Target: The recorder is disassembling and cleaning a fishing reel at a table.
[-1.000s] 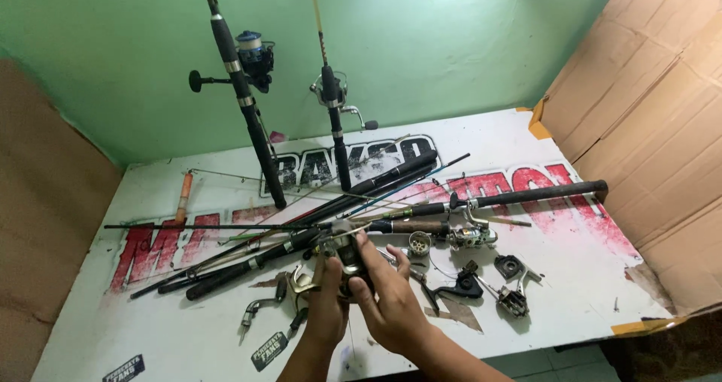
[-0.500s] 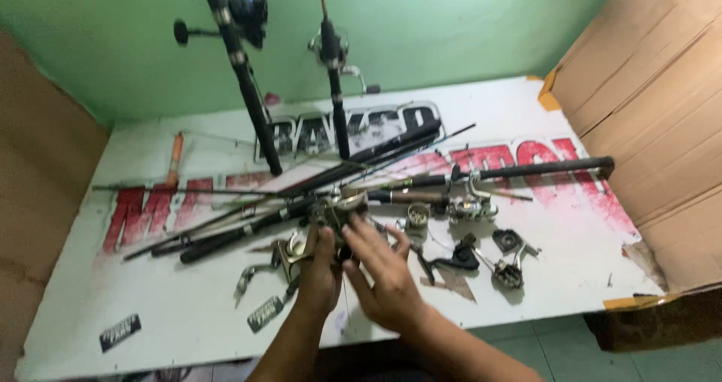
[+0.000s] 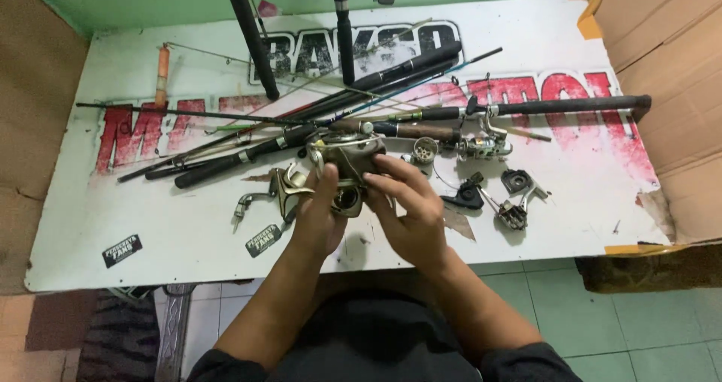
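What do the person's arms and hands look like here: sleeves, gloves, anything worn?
Both hands are bare: the left hand and right hand wear no gloves, and no rings or watch show. The forearms are bare too. Dark sleeves, black or near it, sit pushed up at the elbows at the bottom edge of the view. No markings, bands or cables show on either arm.

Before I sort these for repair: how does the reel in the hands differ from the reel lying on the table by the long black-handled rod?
The held reel is lifted off the table, gripped by the left hand and right hand; the table reel lies untouched beside the long rod. The held reel looks bulkier and golden-grey; the table reel looks smaller and silvery. Both are metal fishing reels.
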